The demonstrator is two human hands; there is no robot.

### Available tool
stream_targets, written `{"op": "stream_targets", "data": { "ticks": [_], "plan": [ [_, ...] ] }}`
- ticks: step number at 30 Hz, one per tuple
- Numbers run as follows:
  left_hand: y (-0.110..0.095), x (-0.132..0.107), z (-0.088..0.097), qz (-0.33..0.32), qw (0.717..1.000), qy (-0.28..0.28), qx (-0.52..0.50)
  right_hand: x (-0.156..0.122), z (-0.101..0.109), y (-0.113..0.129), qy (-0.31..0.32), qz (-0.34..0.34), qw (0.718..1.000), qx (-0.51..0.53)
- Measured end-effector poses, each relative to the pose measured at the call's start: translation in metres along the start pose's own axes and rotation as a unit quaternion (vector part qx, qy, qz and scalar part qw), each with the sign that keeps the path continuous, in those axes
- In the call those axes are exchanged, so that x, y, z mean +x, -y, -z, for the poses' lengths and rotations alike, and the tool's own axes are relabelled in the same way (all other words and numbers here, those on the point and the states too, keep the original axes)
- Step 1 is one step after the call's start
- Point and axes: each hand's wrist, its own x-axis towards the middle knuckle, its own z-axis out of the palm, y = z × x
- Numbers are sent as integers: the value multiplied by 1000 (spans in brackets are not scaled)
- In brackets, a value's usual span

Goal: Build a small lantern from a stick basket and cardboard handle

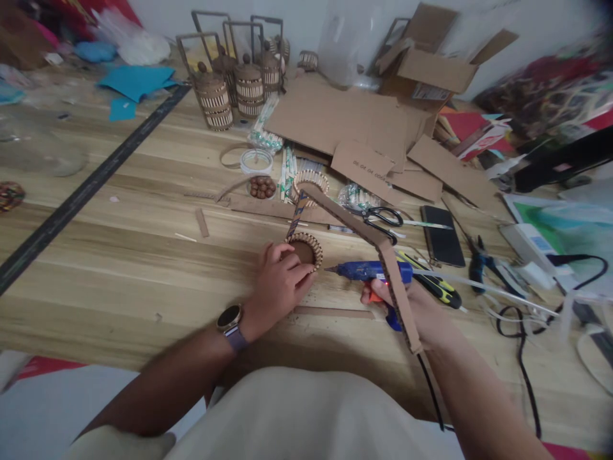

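Note:
My left hand (283, 281) grips a small round cardboard base (304, 250) ringed with short sticks, fingers over its near rim. My right hand (378, 294) is wrapped round a blue glue gun (357, 271) with an orange trigger and a clear glue stick in its back. The gun's nozzle points left, close beside the base's rim without clearly touching it. A bent cardboard strip (352, 222) rises from the base's far side and angles over to the right, passing in front of the glue gun. Behind the base lies a second stick-ringed piece (313, 185).
Several lidded stick-and-cardboard containers (249, 89) with tall handles stand at the back. Cardboard sheets (330, 118) and an open box (426, 70) lie right of them. Brown beads (262, 187), scissors (383, 217), a phone (441, 235), a utility knife (438, 289) and pliers (479, 265) surround the work.

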Motion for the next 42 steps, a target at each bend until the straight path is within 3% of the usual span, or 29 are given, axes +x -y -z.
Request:
{"op": "stream_targets", "data": {
  "ticks": [5,9,13,18,26,42],
  "plan": [
    [0,0,0,-1,1000,0,-10,-3,1,4,15,-59,987,150],
    [1,0,-1,3,1000,1,-15,-6,10,7,7,-49,982,183],
    [0,0,0,3,1000,7,-15,-6,22,4,-41,-31,975,218],
    [-1,1,1,6,1000,4,-19,-4,30,-3,-32,-27,977,209],
    [1,0,-2,1,999,-7,-34,4,25,-10,27,-86,973,211],
    [4,0,-4,-8,1000,-4,-8,12,24,-20,48,-99,975,192]
  ]
}}
